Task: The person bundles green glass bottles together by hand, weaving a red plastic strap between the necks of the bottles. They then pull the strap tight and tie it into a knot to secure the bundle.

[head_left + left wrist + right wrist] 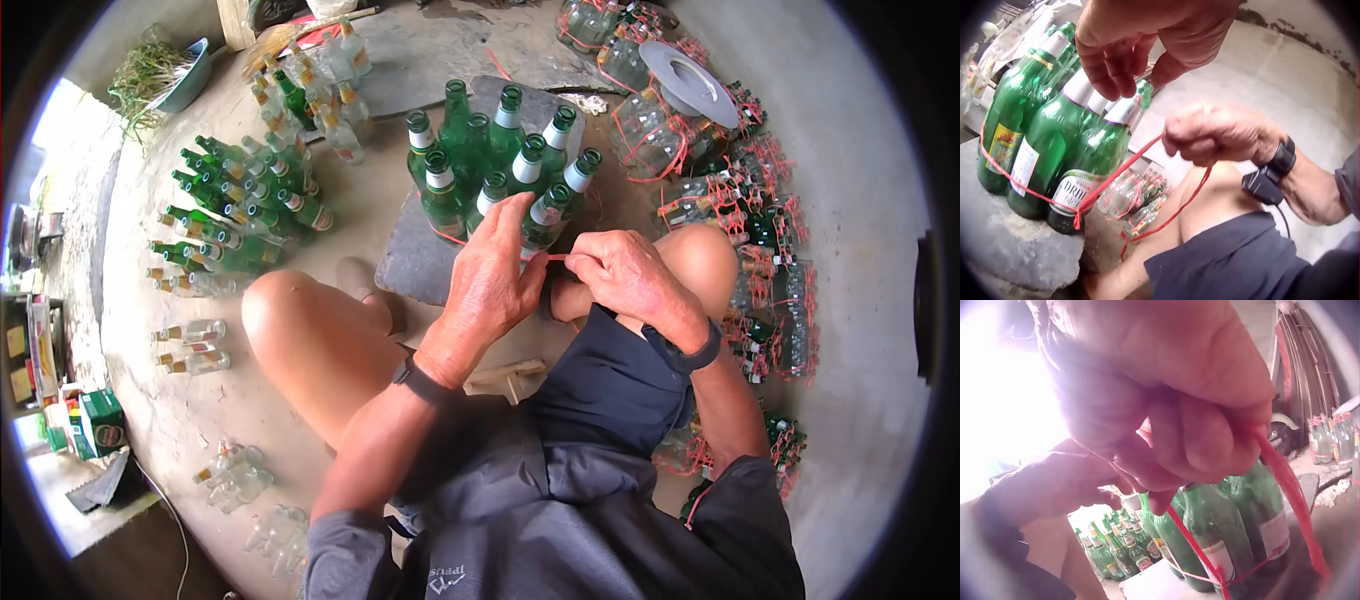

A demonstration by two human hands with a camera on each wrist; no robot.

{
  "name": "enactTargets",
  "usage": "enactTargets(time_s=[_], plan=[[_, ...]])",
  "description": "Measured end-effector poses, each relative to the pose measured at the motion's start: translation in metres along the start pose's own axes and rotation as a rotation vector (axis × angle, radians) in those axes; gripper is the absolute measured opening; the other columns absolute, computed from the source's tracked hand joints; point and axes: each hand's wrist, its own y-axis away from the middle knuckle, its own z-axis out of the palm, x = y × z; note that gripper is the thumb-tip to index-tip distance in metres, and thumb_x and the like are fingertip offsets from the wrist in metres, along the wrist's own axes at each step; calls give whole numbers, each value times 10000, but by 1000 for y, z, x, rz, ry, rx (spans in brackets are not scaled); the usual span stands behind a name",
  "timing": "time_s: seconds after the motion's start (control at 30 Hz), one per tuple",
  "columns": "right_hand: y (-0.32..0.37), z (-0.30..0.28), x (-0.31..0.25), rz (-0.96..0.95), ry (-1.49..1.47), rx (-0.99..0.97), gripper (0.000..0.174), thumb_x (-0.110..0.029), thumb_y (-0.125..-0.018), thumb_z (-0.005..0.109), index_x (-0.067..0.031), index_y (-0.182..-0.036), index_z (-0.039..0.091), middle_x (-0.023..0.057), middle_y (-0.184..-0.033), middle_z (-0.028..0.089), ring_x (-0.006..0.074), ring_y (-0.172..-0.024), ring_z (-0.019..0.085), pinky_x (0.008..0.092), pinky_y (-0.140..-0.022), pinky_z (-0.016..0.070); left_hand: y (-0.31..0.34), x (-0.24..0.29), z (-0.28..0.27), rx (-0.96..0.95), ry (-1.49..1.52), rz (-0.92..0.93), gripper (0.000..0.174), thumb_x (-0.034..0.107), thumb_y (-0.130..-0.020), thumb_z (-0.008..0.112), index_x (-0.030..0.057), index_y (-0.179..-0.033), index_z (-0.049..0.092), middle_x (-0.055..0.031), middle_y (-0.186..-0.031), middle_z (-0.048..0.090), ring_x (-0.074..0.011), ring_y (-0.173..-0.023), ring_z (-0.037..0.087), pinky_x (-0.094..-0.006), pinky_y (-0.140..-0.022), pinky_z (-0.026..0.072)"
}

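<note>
Several green glass bottles (445,205) stand upright in a cluster on a grey stone slab (410,250). Red plastic string (1125,165) loops low around them and meets in a knot at the front bottle. My right hand (1210,131) grips this string in curled fingers, pulling it taut from the knot, while a loose tail hangs below the fist. Beside the bottle necks, my left hand (490,275) hovers with bent, relaxed fingers and nothing between them in the left wrist view. Some bottles carry white neck labels.
To the left stand many more green bottles (240,215), with clear bottles (345,130) behind. Bundles tied in red string (760,240) line the right wall, and a grey hat (690,85) lies on one. My knees flank the slab.
</note>
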Motion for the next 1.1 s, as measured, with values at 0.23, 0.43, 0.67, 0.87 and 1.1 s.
enactTargets(time_s=[0.23, 0.43, 0.67, 0.87, 1.1], plan=[[-12, -20, -19, -85, 157, -6, 229, -209, -975, 655, -29, -846, 714, 234, -817, 720, 488, -851, 709, 582, -761, 557, -14, -5, 14, -12, 52, -37, 838, 175, -860, 849, 12, -1579, 451, -240, -1398, 629, -388, -1042, 696, -470, -898, 587], [-27, -33, -23, -207, 323, 20, 223, -212, -951, 659, -44, -810, 698, 230, -787, 716, 484, -820, 711, 595, -736, 559, -28, -23, 28, 38, 39, 37, 786, 213, -891, 845, 20, -1562, 486, -255, -1331, 662, -403, -1044, 685, -487, -914, 581], [-46, -43, -24, -335, 414, 34, 209, -202, -914, 680, -40, -783, 673, 231, -753, 702, 479, -795, 711, 596, -706, 551, -27, -27, 38, 100, 117, 19, 651, 183, -962, 811, -3, -1521, 534, -231, -1209, 687, -309, -817, 711, -440, -782, 584], [-58, -45, -26, -396, 470, 44, 191, -206, -905, 701, -48, -799, 684, 224, -746, 700, 469, -788, 713, 588, -700, 550, -29, -21, 41, 115, 226, -42, 552, 138, -975, 769, 5, -1476, 577, -293, -1334, 669, -496, -1161, 688, -512, -959, 574], [-64, -51, -28, -409, 491, 26, 199, -218, -915, 726, -52, -809, 697, 219, -744, 702, 455, -792, 722, 576, -697, 549, -30, -19, 42, 148, 201, -13, 512, 101, -979, 754, -2, -1450, 583, -300, -1350, 656, -514, -1165, 676, -521, -959, 569]])
